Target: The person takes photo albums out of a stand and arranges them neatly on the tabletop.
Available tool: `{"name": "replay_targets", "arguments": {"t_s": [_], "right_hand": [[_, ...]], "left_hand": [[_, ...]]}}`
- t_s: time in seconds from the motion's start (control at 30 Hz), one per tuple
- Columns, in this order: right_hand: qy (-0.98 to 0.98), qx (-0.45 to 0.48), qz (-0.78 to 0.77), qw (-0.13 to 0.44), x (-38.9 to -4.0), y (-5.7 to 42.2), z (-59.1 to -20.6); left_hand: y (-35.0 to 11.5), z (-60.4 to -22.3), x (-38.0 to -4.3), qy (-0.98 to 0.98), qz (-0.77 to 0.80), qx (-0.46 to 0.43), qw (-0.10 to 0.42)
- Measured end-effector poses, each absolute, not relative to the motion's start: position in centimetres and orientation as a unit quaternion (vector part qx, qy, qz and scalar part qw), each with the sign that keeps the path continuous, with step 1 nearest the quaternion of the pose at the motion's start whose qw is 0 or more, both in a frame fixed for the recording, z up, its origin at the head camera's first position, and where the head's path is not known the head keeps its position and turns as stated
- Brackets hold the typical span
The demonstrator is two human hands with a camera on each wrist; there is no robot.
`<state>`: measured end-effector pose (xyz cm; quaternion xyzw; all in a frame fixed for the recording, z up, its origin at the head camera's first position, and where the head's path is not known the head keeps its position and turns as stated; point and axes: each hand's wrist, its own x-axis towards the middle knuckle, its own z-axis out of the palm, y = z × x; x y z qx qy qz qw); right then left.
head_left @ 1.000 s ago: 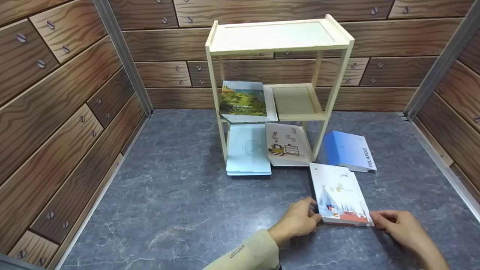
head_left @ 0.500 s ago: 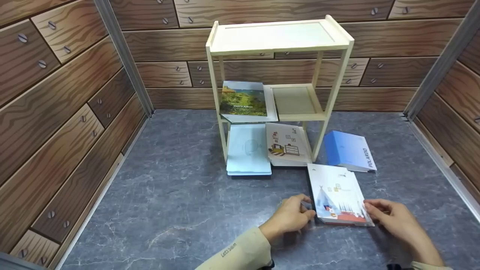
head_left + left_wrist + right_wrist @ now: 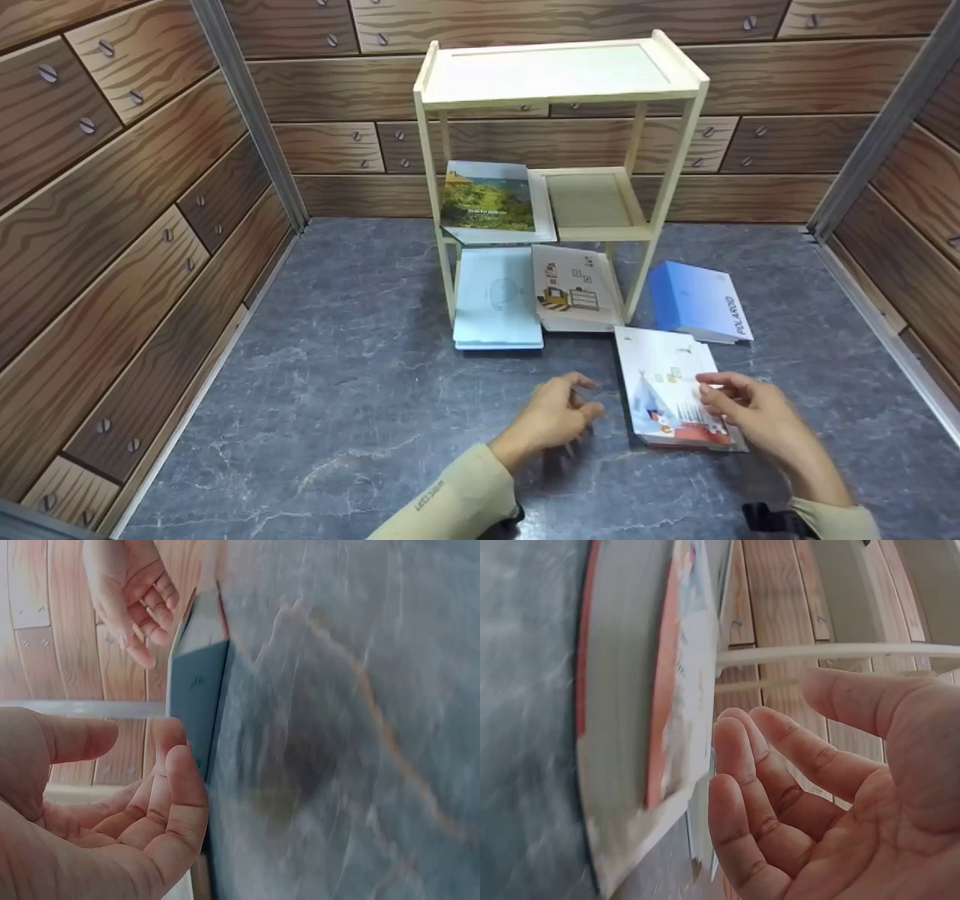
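Nearest us, at the bottom of the head view, a pale sleeve [image 3: 450, 491] leads to the left hand [image 3: 555, 412], its fingers bent loosely around nothing, a little apart from the left edge of a white book [image 3: 652, 382]. The right hand [image 3: 754, 409] hangs over that book's right edge, thumb and fingers softly bent and holding nothing. The right wrist view shows its fingertips close by the cover, seemingly clear of it. With a hand on either side, we judge the spot suits squaring or lifting the book by its long edges.

The white book lies flat on the dark tabletop [image 3: 300, 375], lower right of centre, its picture upright to us. Just beyond its top right corner lies a blue book [image 3: 701, 304], set at a slant; whether they touch, we cannot tell.

Farther back, a light blue book [image 3: 495, 300] and a cream book [image 3: 574, 289] sit side by side low in the wooden shelf [image 3: 547, 71], jutting past its front, probably because it is shallow. Above them, a photo album [image 3: 487, 199] lies left on the middle level, leaving bare board beside it. Behind stand plank-patterned walls [image 3: 322, 150].
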<state>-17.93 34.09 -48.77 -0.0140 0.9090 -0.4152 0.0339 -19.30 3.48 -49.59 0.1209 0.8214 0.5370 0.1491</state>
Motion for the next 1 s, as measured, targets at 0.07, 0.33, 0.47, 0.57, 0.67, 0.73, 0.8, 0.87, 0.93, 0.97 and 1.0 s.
{"name": "replay_targets", "arguments": {"t_s": [0.07,0.33,0.47,0.57,0.67,0.73,0.8,0.87,0.93,0.97,1.0], "right_hand": [[0.901,-0.020,-0.431,0.036,-18.1,33.6,-48.6],[0.894,-0.053,-0.444,0.032,-19.1,31.8,-47.4],[0.897,-0.074,-0.436,0.026,-19.6,30.8,-46.6],[0.899,-0.087,-0.429,0.018,-20.1,30.0,-45.9],[0.896,-0.100,-0.433,0.012,-20.6,29.1,-45.2],[0.892,-0.108,-0.439,0.012,-20.9,28.6,-44.7],[0.889,-0.115,-0.444,0.017,-21.3,28.1,-44.2],[0.886,-0.120,-0.448,0.026,-21.6,27.6,-43.7],[0.883,-0.123,-0.452,0.034,-22.0,27.2,-43.3],[0.882,-0.124,-0.453,0.037,-22.2,27.0,-43.0],[0.881,-0.126,-0.455,0.040,-22.4,26.8,-42.9]], "left_hand": [[2.7,-49.4,-19.6,0.818,0.543,0.121,0.148],[-0.7,-47.5,-21.1,0.815,0.556,0.100,0.128],[-2.3,-46.4,-21.8,0.812,0.567,0.095,0.103],[-3.4,-45.5,-22.2,0.815,0.566,0.092,0.082],[-4.6,-44.7,-22.6,0.819,0.563,0.089,0.066],[-5.4,-44.1,-22.8,0.821,0.562,0.086,0.057],[-6.2,-43.6,-23.0,0.821,0.563,0.080,0.052],[-7.0,-43.1,-23.2,0.821,0.565,0.073,0.048],[-7.8,-42.6,-23.5,0.819,0.568,0.069,0.041],[-8.1,-42.4,-23.6,0.818,0.570,0.067,0.037],[-8.4,-42.2,-23.7,0.817,0.572,0.067,0.032]]}}
